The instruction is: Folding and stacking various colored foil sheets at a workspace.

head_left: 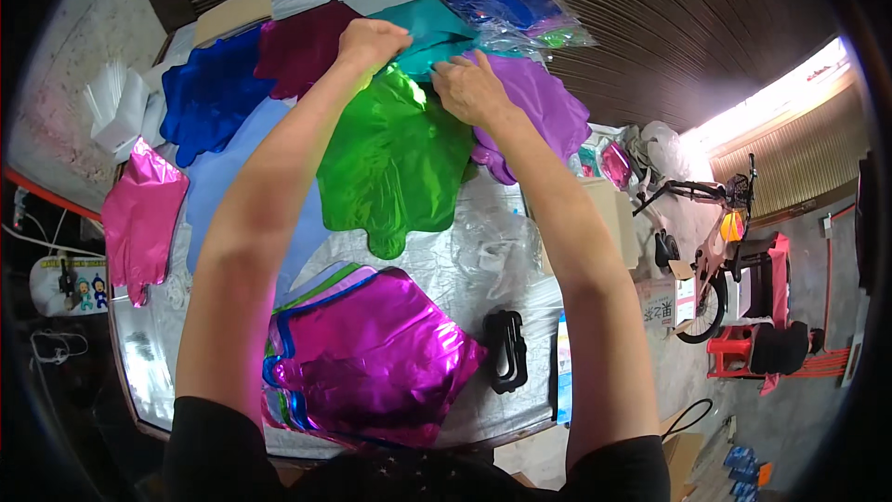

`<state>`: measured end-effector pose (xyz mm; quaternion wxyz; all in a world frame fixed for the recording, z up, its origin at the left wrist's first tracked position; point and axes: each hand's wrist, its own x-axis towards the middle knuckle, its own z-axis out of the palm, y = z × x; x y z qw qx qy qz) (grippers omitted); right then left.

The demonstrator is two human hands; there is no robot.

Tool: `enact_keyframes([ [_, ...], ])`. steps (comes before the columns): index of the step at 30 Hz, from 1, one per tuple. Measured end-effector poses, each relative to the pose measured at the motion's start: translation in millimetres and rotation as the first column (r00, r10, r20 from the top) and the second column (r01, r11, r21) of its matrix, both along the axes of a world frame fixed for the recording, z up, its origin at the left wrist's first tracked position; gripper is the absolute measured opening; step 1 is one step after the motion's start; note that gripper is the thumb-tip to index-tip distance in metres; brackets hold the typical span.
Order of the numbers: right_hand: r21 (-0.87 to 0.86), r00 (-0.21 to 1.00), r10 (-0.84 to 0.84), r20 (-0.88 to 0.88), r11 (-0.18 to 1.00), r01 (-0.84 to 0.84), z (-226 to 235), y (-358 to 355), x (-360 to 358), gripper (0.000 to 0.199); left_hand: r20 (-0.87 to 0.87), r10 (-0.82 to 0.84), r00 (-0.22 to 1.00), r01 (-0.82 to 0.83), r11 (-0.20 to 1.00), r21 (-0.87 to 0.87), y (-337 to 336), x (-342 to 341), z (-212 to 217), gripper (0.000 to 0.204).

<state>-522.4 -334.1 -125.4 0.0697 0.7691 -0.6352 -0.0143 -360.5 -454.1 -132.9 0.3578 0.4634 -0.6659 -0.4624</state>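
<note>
Both my arms reach to the far side of the table over flat, uninflated foil balloons. My left hand (pixel 372 45) pinches the edge of a teal foil balloon (pixel 418 23), its fingertips pressed together. Lower and to the right, my right hand (pixel 470 91) has its fingers curled on the same teal foil, which is creased between the two hands. Directly below them lies a shiny green foil balloon (pixel 395 158). A purple one (pixel 544 107) lies partly under my right hand and wrist. Beyond my left forearm are a maroon foil balloon (pixel 302 48) and a dark blue one (pixel 214 88).
Nearest me lies a stack of foil balloons, magenta (pixel 381 353) on top. A pink one (pixel 149 214) and a pale blue one (pixel 237 177) are at left. A black plastic holder (pixel 506 351), clear wrap (pixel 492 246) and bagged foil (pixel 506 0) surround them. A bicycle (pixel 706 260) stands right.
</note>
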Motion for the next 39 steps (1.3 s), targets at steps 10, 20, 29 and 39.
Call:
enact_keyframes([
  [10,-0.114,0.940,-0.111,0.324,0.981,0.155,-42.2,-40.1,5.7,0.043,0.110,-0.146,0.983,0.166,0.965,-0.204,0.0,0.0,22.5,0.016],
  [20,-0.035,0.965,-0.183,0.188,0.981,0.193,-43.4,-40.3,9.3,0.049,-0.313,0.054,0.948,-0.138,0.958,-0.253,-49.7,76.0,147.8,0.022],
  [29,-0.130,0.955,-0.170,0.242,0.970,0.206,-32.8,-20.8,14.6,0.051,-0.515,-0.139,0.846,-0.121,0.890,-0.439,56.5,162.7,228.5,0.020],
  [39,0.224,-0.282,-0.309,0.908,0.929,-0.295,100.3,178.5,85.3,0.088,0.046,-0.330,0.943,0.248,0.603,-0.758,245.0,218.3,140.6,0.019],
])
